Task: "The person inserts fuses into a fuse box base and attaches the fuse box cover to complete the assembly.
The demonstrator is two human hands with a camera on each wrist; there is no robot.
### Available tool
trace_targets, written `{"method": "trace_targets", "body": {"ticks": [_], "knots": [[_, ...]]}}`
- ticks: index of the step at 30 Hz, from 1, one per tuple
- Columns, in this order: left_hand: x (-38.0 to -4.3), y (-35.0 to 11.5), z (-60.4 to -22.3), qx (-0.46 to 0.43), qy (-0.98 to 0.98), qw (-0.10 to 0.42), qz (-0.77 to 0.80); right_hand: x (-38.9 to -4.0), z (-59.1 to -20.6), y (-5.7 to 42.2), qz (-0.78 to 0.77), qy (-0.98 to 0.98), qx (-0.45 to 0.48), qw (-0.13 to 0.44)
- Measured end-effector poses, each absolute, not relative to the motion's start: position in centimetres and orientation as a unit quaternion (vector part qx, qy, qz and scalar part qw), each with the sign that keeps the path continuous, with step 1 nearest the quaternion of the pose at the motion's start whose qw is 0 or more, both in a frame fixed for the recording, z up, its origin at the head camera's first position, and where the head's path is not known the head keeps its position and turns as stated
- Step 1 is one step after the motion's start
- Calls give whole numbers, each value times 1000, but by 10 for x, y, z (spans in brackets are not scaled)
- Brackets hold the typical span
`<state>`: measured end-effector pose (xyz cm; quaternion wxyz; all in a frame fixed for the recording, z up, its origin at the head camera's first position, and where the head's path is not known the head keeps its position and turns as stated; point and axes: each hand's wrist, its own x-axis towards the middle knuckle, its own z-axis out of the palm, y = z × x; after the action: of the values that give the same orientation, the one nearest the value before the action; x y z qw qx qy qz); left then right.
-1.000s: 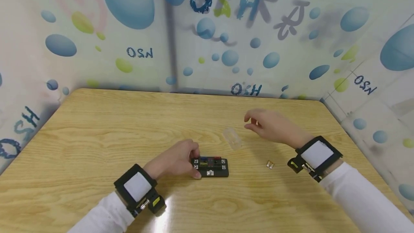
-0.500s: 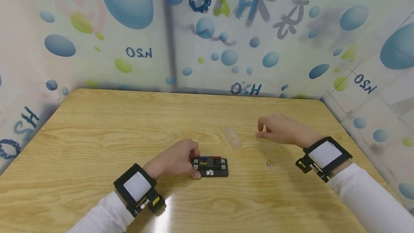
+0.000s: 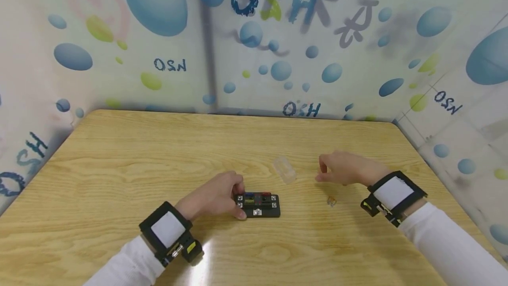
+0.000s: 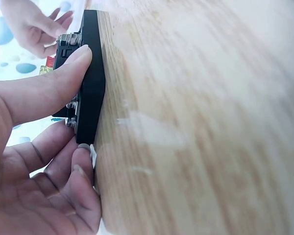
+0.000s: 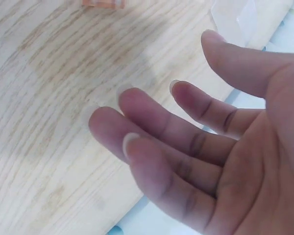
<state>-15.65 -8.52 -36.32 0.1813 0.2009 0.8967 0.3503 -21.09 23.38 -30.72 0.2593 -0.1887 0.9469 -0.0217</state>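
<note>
A black fuse block with screw terminals lies on the wooden table. Blue, yellow and red blade fuses show along its top. My left hand grips the block's left end; in the left wrist view the thumb presses along the side of the black base. To the right, my right hand hovers over the table with loosely bent fingers and nothing between them. Just below it in the head view lies a small orange, see-through piece, likely a blade fuse.
A clear plastic cover lies on the table between the block and my right hand. The wooden table runs back to a wall printed with bubbles. A band with a small device sits on each wrist.
My right hand has moved right, away from the clear cover, and then down closer to the small orange piece. The left hand and the fuse block have stayed in place.
</note>
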Motion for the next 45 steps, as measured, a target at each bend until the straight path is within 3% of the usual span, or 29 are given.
{"method": "trace_targets", "body": {"ticks": [14,45], "knots": [[-156,-87,-363,199,896,181,353,-201,-320,233,-26,934,-170,312],[-156,-87,-364,202,896,180,353,-192,-328,218,-26,937,-132,322]]}}
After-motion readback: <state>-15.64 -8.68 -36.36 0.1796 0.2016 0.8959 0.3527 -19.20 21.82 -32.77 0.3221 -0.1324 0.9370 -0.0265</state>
